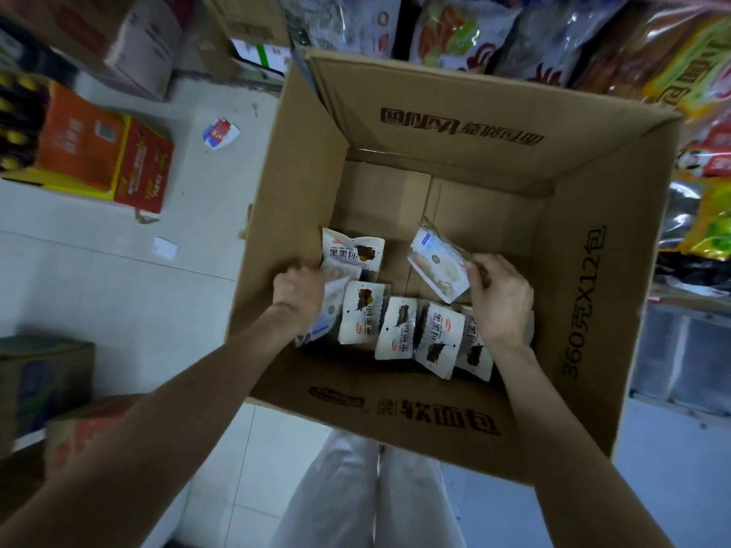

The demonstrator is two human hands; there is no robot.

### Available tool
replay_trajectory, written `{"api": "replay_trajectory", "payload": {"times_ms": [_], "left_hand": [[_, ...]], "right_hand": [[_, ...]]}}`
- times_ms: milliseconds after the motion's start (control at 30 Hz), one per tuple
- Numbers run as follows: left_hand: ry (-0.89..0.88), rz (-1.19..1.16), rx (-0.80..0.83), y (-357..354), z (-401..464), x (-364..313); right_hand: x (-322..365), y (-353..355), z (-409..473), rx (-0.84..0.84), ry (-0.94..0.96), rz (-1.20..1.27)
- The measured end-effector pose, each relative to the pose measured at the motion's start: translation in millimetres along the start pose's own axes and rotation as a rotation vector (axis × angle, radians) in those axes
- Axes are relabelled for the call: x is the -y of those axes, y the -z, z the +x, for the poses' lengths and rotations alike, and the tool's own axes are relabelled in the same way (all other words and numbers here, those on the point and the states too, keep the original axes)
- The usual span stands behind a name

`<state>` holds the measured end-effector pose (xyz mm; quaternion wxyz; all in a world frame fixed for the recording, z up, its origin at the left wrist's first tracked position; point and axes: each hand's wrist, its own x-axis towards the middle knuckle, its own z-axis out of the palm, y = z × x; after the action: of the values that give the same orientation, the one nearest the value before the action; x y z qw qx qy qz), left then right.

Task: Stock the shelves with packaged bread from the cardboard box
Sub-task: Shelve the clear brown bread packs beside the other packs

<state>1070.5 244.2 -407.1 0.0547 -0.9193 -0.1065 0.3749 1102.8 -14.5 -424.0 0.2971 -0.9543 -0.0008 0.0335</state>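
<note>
The left hand (297, 294) covers the top of one bread packet (325, 314), so I cannot tell if its fingers really hold it. The right hand (499, 296) hides part of the last packet in the row (474, 350). The bags on the shelves (593, 37) are blurred and cut by the upper and right edge, their print unreadable.

LIGHT: dim, cool, diffuse, source not visible | SHADOW: soft, deepest inside the cardboard box (455, 124) along its near wall | GLARE: white highlights on the glossy shelf packets (652, 53) upper right | FOCUS: centre fairly sharp, edges smeared | DISTORTION: wide-angle bowing, box walls and forearms splayed outward
</note>
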Motion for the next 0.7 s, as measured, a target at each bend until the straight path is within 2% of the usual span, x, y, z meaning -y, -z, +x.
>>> {"api": "replay_trajectory", "payload": {"times_ms": [100, 300, 467, 533, 600, 700], "left_hand": [[0.040, -0.127, -0.137, 23.2, -20.7, 16.7], [0.006, -0.683, -0.513, 88.6, -99.1, 41.9], [0.025, -1.347, -0.497, 137.0, -139.9, 75.7], [-0.037, -1.536, -0.493, 155.6, -150.7, 90.7], [-0.116, -1.598, -0.511, 171.4, -156.1, 107.9], [-0.156, -1.536, -0.655, 196.0, -152.7, 139.3]], "right_hand": [[24.0, 30.7, -5.2, -0.053, 0.025, 0.099], [77.4, 108.5, -8.1, -0.073, 0.084, 0.167], [136.1, 170.7, 4.5, 0.007, 0.130, 0.238], [162.4, 187.4, 11.8, 0.059, 0.151, 0.290], [189.7, 197.2, 21.2, 0.107, 0.158, 0.380], [233.2, 200.9, 39.3, 0.165, 0.119, 0.564]]}}
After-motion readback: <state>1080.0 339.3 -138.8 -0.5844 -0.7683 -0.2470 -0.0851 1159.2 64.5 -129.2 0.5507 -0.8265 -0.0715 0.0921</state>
